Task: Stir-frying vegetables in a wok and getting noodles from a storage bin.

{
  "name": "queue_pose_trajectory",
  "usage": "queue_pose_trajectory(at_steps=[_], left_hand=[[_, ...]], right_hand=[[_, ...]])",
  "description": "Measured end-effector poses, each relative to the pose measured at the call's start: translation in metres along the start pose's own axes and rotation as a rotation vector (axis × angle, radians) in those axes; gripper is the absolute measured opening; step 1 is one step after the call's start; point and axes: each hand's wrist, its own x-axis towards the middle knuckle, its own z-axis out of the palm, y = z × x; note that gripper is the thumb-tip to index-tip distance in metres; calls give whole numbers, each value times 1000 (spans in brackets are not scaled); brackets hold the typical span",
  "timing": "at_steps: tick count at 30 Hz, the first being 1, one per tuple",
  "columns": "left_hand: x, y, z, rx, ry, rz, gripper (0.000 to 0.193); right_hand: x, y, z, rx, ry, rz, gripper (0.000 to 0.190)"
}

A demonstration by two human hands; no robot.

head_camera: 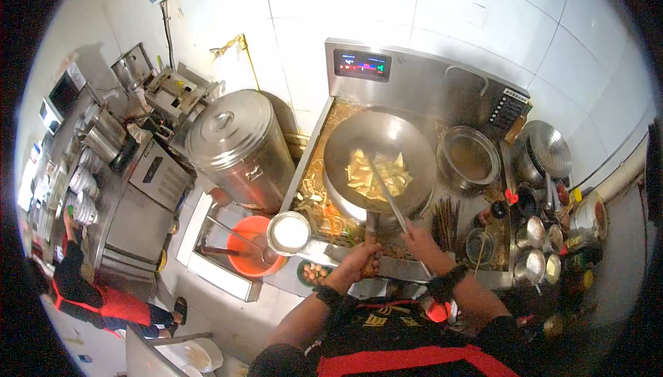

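Note:
A steel wok [339, 144] sits on the stove in front of me. Pale yellow, flat-cut pieces of food [362, 177], many three-cornered, lie in its bottom. My left hand [360, 262] is closed around the wok's handle [371, 222] at the near side. In my right hand [426, 245] is a long-handled metal cooking utensil [389, 198]. It slants down into the wok; its head is hidden among the food, so I cannot tell whether it is a ladle or a spatula.
Right of the wok stand a metal pot of liquid [470, 157] and seasoning containers [534, 265]. Food scraps [323, 211] litter the stovetop. To the left are a white-filled bowl [289, 231], an orange bucket [248, 268] and a lidded stockpot [243, 170]. Another person [111, 304] stands at the far-left counter.

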Motion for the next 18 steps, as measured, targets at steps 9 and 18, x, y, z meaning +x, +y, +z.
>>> queue_pose_trajectory(at_steps=[9, 18], left_hand=[[-2, 4, -7, -26, -34, 0, 15], [-4, 4, -4, -62, -36, -3, 17]], right_hand=[[-123, 8, -169, -749, -187, 132, 52], [-141, 20, -179, -558, -125, 67, 56]])
